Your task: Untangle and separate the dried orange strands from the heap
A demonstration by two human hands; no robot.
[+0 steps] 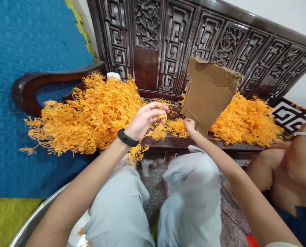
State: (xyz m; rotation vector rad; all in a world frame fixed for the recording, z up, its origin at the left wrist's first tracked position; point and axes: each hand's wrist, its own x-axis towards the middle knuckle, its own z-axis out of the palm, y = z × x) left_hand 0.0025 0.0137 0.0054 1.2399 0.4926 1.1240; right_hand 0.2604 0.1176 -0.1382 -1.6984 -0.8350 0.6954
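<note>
My left hand [148,118], with a black band at its wrist, is closed around an orange branching sprig [158,132] that looks like plastic. Part of the sprig pokes out between thumb and fingers, and a strand hangs below the palm. To the right, my right hand [189,126] is pinched closed beside a small heap of orange pieces [177,127]. What its fingertips hold is hidden. Just behind that hand, a bent wire loop [194,115] sits at the lower part of an upright brown cardboard sheet [211,92].
Large orange sprig piles lie left [98,116] and right [245,120] on a dark carved wooden bench [146,73]. A white container [113,76] stands behind the left pile. A metal basin [36,219] is by my left leg. Another person's knee [261,164] is at right.
</note>
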